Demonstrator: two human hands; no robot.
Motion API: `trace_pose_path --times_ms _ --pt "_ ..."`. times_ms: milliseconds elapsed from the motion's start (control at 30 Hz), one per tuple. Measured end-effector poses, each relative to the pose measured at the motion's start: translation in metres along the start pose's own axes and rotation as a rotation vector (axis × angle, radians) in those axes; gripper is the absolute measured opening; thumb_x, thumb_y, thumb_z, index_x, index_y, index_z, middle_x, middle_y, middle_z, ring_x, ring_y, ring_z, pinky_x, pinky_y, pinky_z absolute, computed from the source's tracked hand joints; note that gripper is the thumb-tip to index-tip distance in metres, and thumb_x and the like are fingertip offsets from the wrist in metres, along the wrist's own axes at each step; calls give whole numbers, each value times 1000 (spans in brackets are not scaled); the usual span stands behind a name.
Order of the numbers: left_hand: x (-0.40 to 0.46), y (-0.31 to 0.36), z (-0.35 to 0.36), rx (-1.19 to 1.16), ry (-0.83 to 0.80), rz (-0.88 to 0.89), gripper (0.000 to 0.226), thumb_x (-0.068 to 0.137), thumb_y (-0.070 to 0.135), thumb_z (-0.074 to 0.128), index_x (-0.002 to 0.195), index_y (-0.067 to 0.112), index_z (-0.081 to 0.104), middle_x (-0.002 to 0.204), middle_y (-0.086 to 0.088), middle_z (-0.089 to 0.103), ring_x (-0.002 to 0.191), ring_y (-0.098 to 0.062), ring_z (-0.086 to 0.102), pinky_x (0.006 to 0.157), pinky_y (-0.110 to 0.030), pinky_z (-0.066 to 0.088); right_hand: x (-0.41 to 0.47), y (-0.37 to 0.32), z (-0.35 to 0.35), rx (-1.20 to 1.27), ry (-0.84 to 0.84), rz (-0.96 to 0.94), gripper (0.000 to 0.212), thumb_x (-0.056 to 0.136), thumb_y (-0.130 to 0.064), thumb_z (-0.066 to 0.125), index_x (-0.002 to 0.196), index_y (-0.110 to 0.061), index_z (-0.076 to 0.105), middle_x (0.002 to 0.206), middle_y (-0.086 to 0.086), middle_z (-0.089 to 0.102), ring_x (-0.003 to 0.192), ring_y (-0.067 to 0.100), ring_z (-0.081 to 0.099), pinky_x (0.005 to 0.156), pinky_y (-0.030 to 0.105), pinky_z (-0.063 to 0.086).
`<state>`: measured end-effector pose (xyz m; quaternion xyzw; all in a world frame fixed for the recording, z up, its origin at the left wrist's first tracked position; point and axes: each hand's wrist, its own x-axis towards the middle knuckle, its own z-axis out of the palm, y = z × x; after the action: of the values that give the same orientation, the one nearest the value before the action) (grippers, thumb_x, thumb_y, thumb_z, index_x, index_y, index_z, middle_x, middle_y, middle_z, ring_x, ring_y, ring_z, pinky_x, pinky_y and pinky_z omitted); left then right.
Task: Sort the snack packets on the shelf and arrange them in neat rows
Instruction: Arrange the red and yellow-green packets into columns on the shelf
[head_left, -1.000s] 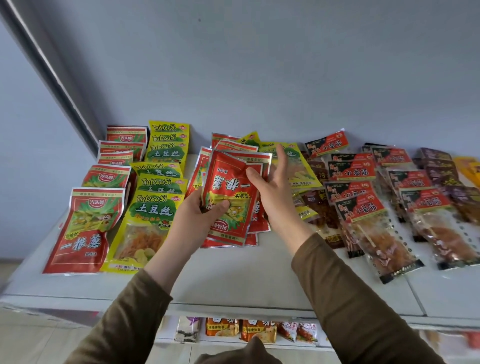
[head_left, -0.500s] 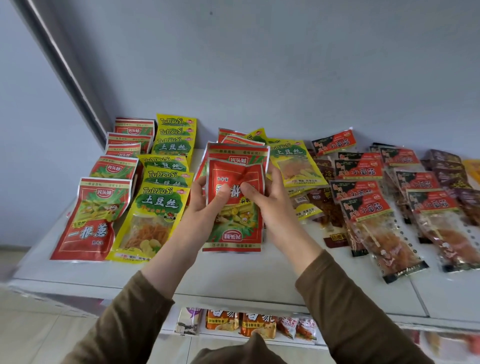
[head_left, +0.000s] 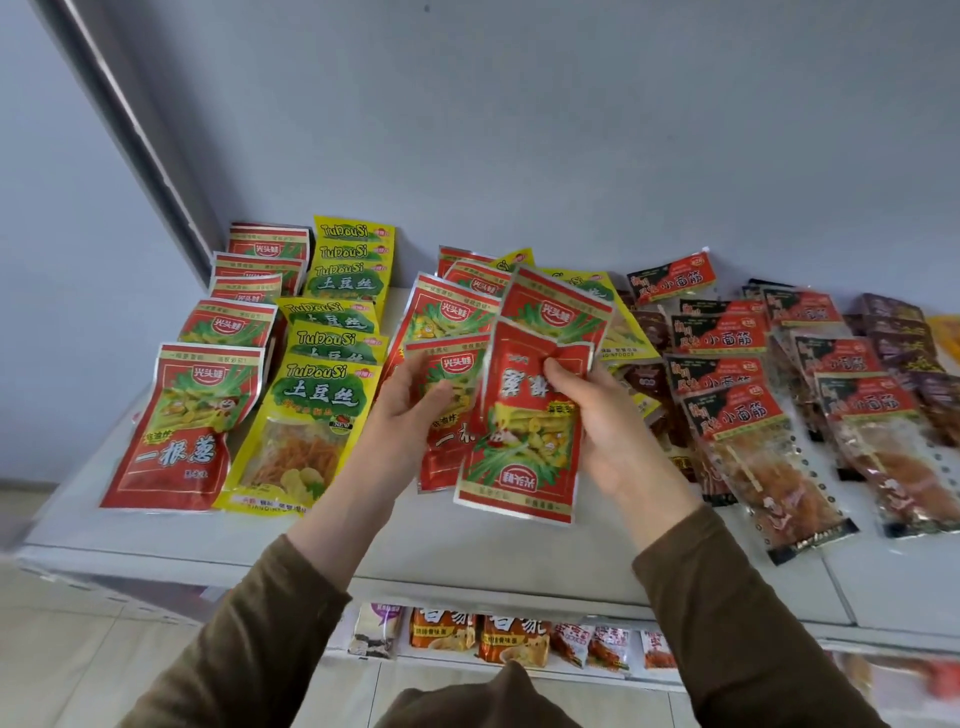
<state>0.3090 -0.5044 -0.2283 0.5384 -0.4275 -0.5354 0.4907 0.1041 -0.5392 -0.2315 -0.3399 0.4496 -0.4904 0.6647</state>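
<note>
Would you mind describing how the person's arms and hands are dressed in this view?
Both arms wear long, plain olive-brown sleeves of a soft, slightly creased fabric, without any print or marking; the left sleeve and the right sleeve each end at the wrist. The left hand and right hand are bare: no gloves, rings, watch or bracelets show.

White shelf (head_left: 467, 551), top board. Left of the fingers (head_left: 436, 395): row of red packets (head_left: 182, 426) w/ row of yellow packets (head_left: 301, 431) just beside it, both overlapping front to back. Behind fingers: loose red/yellow pile (head_left: 467, 306). Right of fingers: rows of dark-labelled clear packets (head_left: 753, 441); brown packets (head_left: 898, 332) at far right.
</note>
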Motion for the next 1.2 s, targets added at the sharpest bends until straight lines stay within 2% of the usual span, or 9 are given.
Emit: trace_pose_path --times_ms 100,167,267,367,567,667,800,1067,1200 --pt "7 -4 -1 43 48 -78 43 105 24 57 144 35 44 141 2 58 114 -19 69 89 -42 61 1 0 -5 15 1 47 43 89 -22 73 130 -18 61 116 7 75 106 30 73 96 54 54" --pt "11 -5 1 68 90 -64 51 104 19 60 147 37 40 145 0 51 120 -23 65 91 -49 60 2 4 -4 -40 6 44 39 92 -23 72 129 -19 61 113 5 76 102 27 74 91 50 56" --pt "15 -5 1 15 124 -47 63 100 5 62 145 40 34 129 2 63 108 -15 71 71 -33 62 3 7 -2 -72 5 36 35 93 -25 72 126 -23 62 110 2 77 98 24 75 86 47 58" --pt "19 -5 -1 5 157 -65 78 97 1 64 149 43 24 120 4 66 104 -14 71 74 -35 60 4 7 -3 -73 -6 34 33 93 -26 72 124 -24 62 110 2 77 99 24 75 87 47 57" --pt "19 -7 2 40 113 -128 19 100 11 65 115 23 66 106 2 79 87 -16 78 74 -38 59 1 10 -3 -56 -36 19 37 92 -25 73 127 -21 60 115 4 76 104 26 73 93 50 55" --pt "20 -5 2 -39 156 -83 13 103 13 60 112 19 67 103 -2 80 89 -26 79 80 -46 61 -2 11 0 -53 -68 8 39 90 -26 75 125 -20 61 115 5 75 104 27 73 89 47 57" --pt "24 4 -2 -90 190 -5 10 106 19 54 112 18 62 103 -4 79 87 -26 78 66 -36 62 -6 15 11 -122 -83 -49 36 89 -27 77 122 -20 64 113 3 76 102 25 74 81 38 60" --pt "15 12 -2 -210 19 -17 51 91 63 56 126 26 61 110 -2 78 95 -22 78 67 -29 62 -2 22 25 -169 34 -127 31 90 -30 76 116 -17 65 107 3 77 96 24 76 82 44 61" --pt "16 10 -7 -181 55 34 28 99 31 65 121 15 60 108 -7 78 93 -27 78 66 -33 64 1 19 23 -73 60 -96 26 92 -24 73 115 -12 67 106 6 78 96 27 76 79 42 61"
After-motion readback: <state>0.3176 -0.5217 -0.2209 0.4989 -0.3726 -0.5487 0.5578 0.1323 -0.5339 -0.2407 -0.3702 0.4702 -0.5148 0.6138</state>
